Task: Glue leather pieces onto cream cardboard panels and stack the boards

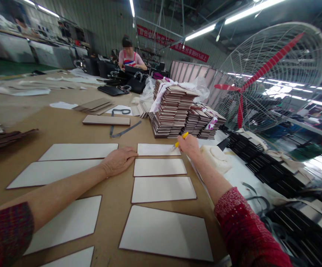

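My right hand (189, 145) is closed around a yellow-handled brush (181, 140), whose tip touches the right part of a small white panel (158, 150) with a dark edge. At that panel's left end lies my left hand (120, 160), palm down with fingers stretched out and fingertips by its corner. Nearer to me, more white panels form a column: a narrow one (160, 167), a wider one (163, 189) and a large one (166, 233). To the left are longer white panels (78, 151), some partly covered by my left forearm.
Behind the panels rises a tall stack of brown-edged boards (172, 107). A flat board bundle (106, 120) and a grey strap (126, 129) lie left of it. Black stacked pieces (272, 167) and a large fan (241, 89) stand at right. A person (131, 59) sits at the far end.
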The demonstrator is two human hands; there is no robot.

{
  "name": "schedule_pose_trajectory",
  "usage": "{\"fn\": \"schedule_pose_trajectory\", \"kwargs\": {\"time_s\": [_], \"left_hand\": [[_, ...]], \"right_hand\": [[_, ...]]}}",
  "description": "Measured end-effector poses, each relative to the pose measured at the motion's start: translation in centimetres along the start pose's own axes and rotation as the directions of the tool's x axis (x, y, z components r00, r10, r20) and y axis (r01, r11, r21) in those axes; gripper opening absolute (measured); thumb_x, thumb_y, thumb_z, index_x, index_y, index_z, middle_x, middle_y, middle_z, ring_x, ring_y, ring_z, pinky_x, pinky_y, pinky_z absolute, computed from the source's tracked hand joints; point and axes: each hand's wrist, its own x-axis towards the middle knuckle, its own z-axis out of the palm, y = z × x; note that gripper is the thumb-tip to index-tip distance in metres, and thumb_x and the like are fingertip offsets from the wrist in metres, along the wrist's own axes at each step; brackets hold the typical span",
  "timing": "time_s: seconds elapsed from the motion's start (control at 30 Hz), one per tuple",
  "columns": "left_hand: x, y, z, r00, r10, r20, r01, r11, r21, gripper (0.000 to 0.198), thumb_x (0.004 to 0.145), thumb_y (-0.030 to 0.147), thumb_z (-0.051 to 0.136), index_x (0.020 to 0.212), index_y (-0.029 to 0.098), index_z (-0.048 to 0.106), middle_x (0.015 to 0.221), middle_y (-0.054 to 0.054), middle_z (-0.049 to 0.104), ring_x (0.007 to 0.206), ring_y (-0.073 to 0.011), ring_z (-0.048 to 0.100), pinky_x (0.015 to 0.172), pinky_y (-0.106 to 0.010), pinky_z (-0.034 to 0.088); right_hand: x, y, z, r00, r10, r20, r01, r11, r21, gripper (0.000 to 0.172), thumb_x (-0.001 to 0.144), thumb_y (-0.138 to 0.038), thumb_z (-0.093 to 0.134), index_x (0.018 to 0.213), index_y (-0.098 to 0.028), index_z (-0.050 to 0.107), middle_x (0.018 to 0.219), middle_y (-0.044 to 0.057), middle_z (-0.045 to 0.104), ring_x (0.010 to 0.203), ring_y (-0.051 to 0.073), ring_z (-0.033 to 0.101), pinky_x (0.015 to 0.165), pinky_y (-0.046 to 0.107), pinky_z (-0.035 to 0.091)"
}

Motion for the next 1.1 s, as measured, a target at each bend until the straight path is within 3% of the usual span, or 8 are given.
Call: {"fn": "schedule_pose_trajectory", "kwargs": {"time_s": [0.2, 0.4, 0.57, 0.67, 0.73, 0.83, 0.93, 1.1], "left_hand": [[0.0, 0.3, -0.2, 1.000, -0.004, -0.008, 0.004, 1.000, -0.001, 0.037, 0.100, 0.028, 0.039, 0.115, 0.021, 0.072, 0.122, -0.008, 0.069, 0.111, -0.0223, 0.064, 0.104, -0.038, 0.050], [0.1, 0.3, -0.3, 1.000, -0.006, -0.011, 0.006, 1.000, -0.009, 0.037, 0.100, 0.029, 0.038, 0.114, 0.020, 0.071, 0.120, -0.008, 0.069, 0.110, -0.0225, 0.064, 0.103, -0.037, 0.051], [0.0, 0.2, -0.2, 1.000, -0.008, -0.009, 0.008, 1.000, -0.017, 0.035, 0.099, 0.029, 0.040, 0.114, 0.020, 0.071, 0.120, -0.008, 0.069, 0.111, -0.0227, 0.064, 0.104, -0.037, 0.050], [-0.1, 0.3, -0.1, 1.000, -0.012, -0.010, 0.012, 1.000, -0.026, 0.036, 0.099, 0.030, 0.040, 0.114, 0.020, 0.071, 0.122, -0.008, 0.068, 0.112, -0.0232, 0.064, 0.104, -0.038, 0.050], [-0.1, 0.3, -0.1, 0.999, -0.033, -0.024, 0.033, 0.999, -0.032, 0.037, 0.099, 0.030, 0.039, 0.119, 0.019, 0.068, 0.122, -0.009, 0.068, 0.112, -0.0238, 0.064, 0.104, -0.040, 0.050], [0.3, 0.3, -0.7, 0.994, -0.089, -0.071, 0.086, 0.995, -0.040, 0.041, 0.098, 0.028, 0.037, 0.127, 0.015, 0.062, 0.124, -0.012, 0.067, 0.113, -0.0254, 0.063, 0.104, -0.042, 0.050], [0.4, 0.7, -2.3, 0.992, -0.094, -0.082, 0.091, 0.995, -0.046, 0.039, 0.095, 0.027, 0.040, 0.123, 0.015, 0.064, 0.122, -0.012, 0.066, 0.116, -0.0258, 0.061, 0.106, -0.043, 0.048], [-2.1, 3.5, -4.8, 0.997, 0.048, 0.062, -0.043, 0.997, -0.071, 0.032, 0.093, 0.021, 0.047, 0.116, 0.019, 0.069, 0.122, -0.007, 0.066, 0.115, -0.0211, 0.061, 0.107, -0.036, 0.047]], "right_hand": [[0.2, -0.6, 0.3, 0.999, -0.021, 0.043, 0.017, 0.994, 0.104, 0.039, 0.096, -0.040, 0.049, 0.073, -0.017, 0.071, 0.060, 0.007, 0.071, 0.063, 0.018, 0.072, 0.069, 0.024, 0.054], [0.4, 0.3, -1.5, 0.998, 0.046, 0.039, -0.052, 0.986, 0.161, 0.033, 0.095, -0.035, 0.055, 0.073, -0.016, 0.071, 0.056, 0.007, 0.069, 0.068, 0.020, 0.073, 0.071, 0.024, 0.053], [-1.1, -1.1, 0.8, 0.987, 0.047, 0.157, -0.095, 0.945, 0.312, 0.030, 0.098, -0.038, 0.059, 0.083, -0.015, 0.068, 0.065, 0.001, 0.067, 0.061, 0.014, 0.067, 0.066, 0.027, 0.055], [-1.9, -2.4, 2.2, 0.971, 0.027, 0.236, -0.139, 0.870, 0.473, 0.030, 0.100, -0.043, 0.060, 0.098, -0.013, 0.067, 0.081, 0.000, 0.068, 0.062, 0.012, 0.064, 0.061, 0.028, 0.057], [-2.3, -2.9, 2.2, 0.971, 0.036, 0.236, -0.169, 0.803, 0.572, 0.030, 0.101, -0.042, 0.059, 0.099, -0.013, 0.066, 0.081, 0.000, 0.068, 0.061, 0.011, 0.064, 0.058, 0.026, 0.057], [-2.7, -2.8, 0.7, 0.978, 0.093, 0.188, -0.198, 0.695, 0.691, 0.027, 0.102, -0.036, 0.053, 0.090, -0.014, 0.064, 0.068, -0.002, 0.066, 0.051, 0.010, 0.062, 0.051, 0.023, 0.055], [-3.5, -2.0, -1.4, 0.976, 0.135, 0.171, -0.218, 0.590, 0.778, 0.023, 0.101, -0.028, 0.049, 0.086, -0.015, 0.061, 0.059, -0.002, 0.066, 0.045, 0.010, 0.060, 0.045, 0.019, 0.053], [-5.8, -1.2, -2.9, 0.961, 0.110, 0.253, -0.275, 0.465, 0.842, 0.015, 0.094, -0.022, 0.056, 0.082, -0.015, 0.062, 0.060, 0.001, 0.070, 0.043, 0.009, 0.060, 0.043, 0.017, 0.052]]}}
